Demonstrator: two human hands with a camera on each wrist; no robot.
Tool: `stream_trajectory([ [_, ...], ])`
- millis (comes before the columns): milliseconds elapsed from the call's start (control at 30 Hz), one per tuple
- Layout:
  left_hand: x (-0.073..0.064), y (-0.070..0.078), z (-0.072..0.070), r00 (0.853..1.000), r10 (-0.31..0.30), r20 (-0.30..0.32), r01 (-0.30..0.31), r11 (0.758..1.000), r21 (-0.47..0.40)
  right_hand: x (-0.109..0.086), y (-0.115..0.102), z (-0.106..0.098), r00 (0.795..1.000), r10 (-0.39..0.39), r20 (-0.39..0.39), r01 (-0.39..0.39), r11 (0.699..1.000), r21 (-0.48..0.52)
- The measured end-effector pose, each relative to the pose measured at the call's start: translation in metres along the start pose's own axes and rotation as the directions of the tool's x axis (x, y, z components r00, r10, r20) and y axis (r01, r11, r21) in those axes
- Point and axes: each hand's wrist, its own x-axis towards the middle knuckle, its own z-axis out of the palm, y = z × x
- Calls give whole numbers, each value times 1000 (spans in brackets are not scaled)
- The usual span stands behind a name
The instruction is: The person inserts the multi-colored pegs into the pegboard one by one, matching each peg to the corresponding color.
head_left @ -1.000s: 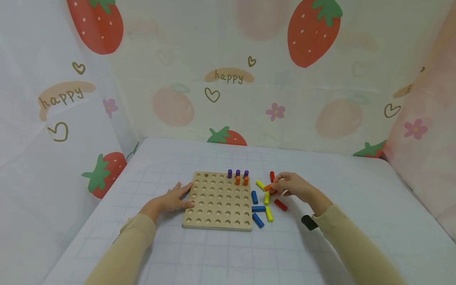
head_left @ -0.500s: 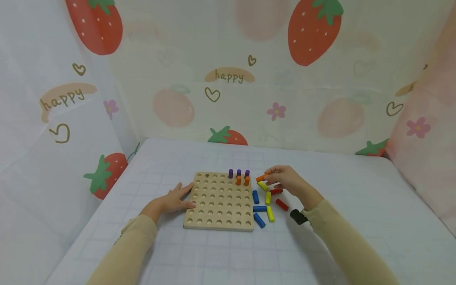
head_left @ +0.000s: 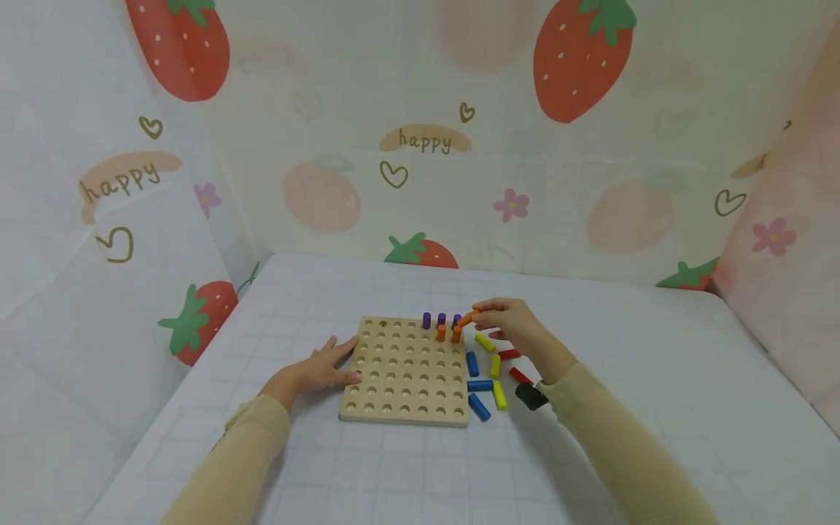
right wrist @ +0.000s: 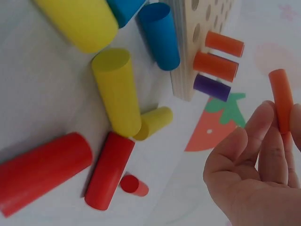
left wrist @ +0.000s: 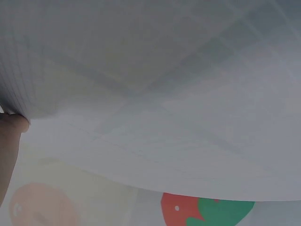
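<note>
On the table lies a wooden pegboard (head_left: 394,418) with rows of round holes. Three purple pegs (head_left: 426,320) and two orange pegs (head_left: 441,333) stand upright at its far right corner. My left hand (head_left: 320,367) rests at the board's left edge, fingers spread and thumb on top; only a bit of the left hand (left wrist: 10,146) enters the left wrist view. Between thumb and fingertips, my right hand (head_left: 508,321) pinches another orange peg (right wrist: 281,94), tilted, just above the standing pegs at that corner.
Right of the board lie loose blue pegs (head_left: 472,364), yellow pegs (head_left: 495,365) and red pegs (right wrist: 109,170), scattered below the right hand. A black item (head_left: 530,396) sits at the right cuff. Behind the table hangs a strawberry-print curtain (head_left: 420,204).
My right hand has lifted the orange peg from among the loose pegs and carried it left, to the board's far right corner. My left hand has stayed at the board's edge.
</note>
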Motion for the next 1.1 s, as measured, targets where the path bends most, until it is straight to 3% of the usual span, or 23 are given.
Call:
stream_trajectory([
  [333, -2, 1, 0, 1000, -6, -3, 6, 1000, -7, 6, -5, 18, 1000, -30, -3, 30, 1000, -4],
  [733, 0, -3, 3, 1000, -23, -11, 23, 1000, -11, 6, -8, 41, 996, -35, -78, 40, 997, 66],
  [1100, 2, -4, 3, 1000, -7, -17, 7, 1000, 0, 14, -10, 54, 994, -60, -95, 62, 998, 24],
])
